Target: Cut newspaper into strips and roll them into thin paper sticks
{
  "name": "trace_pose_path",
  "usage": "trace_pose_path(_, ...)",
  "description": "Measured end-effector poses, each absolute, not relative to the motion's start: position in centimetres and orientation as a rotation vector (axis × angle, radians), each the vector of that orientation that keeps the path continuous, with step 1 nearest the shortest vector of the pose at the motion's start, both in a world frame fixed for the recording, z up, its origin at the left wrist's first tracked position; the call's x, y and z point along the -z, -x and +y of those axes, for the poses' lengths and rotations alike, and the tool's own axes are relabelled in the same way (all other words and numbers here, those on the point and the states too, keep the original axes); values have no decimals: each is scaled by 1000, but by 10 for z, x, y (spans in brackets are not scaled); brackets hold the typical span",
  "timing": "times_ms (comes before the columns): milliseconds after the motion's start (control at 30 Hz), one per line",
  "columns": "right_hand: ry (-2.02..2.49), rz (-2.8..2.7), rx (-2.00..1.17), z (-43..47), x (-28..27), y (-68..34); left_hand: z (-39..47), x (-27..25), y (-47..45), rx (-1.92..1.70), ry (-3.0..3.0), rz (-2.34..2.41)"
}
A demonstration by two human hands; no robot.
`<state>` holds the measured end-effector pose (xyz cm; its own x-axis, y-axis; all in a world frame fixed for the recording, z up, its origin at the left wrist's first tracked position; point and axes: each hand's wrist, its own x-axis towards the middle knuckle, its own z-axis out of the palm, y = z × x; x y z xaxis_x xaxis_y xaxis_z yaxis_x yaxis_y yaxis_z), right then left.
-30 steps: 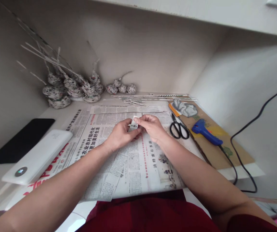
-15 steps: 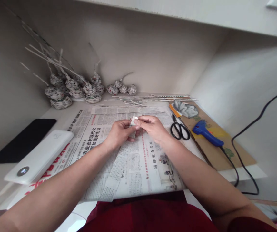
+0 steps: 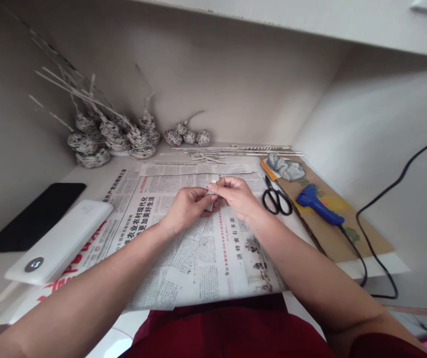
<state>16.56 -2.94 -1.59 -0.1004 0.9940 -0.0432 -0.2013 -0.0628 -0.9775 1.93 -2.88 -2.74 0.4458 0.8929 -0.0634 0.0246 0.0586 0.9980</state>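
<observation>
the newspaper [image 3: 213,258] is covering the middle of the table [image 3: 86,174], its front edge running across the lower middle of the frame, just beside the red garment [image 3: 228,333]. toward the left, its open stretch is ending at a white power bank [image 3: 60,238], with a flat black object [image 3: 36,216] lying beyond. toward the right, black scissors [image 3: 270,188] are lying near the right hand [image 3: 235,196], just beside the edge of the cardboard [image 3: 321,238], where a blue glue gun [image 3: 319,205] is resting. paper sticks [image 3: 235,150] are lining the back, woven paper gourds [image 3: 138,141] are standing at the upper left, and a shelf [image 3: 291,17] is hanging over the top of the frame. at the center, above the newspaper, the left hand [image 3: 189,206] and the right hand are meeting, and both are pinching a small paper strip [image 3: 210,206] between thumb and fingers. the strip is looking pale and narrow, a white end poking up beside the right thumb; fingers are hiding most of it, so its full shape is staying unclear.
</observation>
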Motion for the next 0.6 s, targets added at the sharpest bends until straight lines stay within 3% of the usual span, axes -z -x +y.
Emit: trace_pose_path(600,1061,-1170,-1493,-27,18,-173,-30,25,-19,-801,-1273,877)
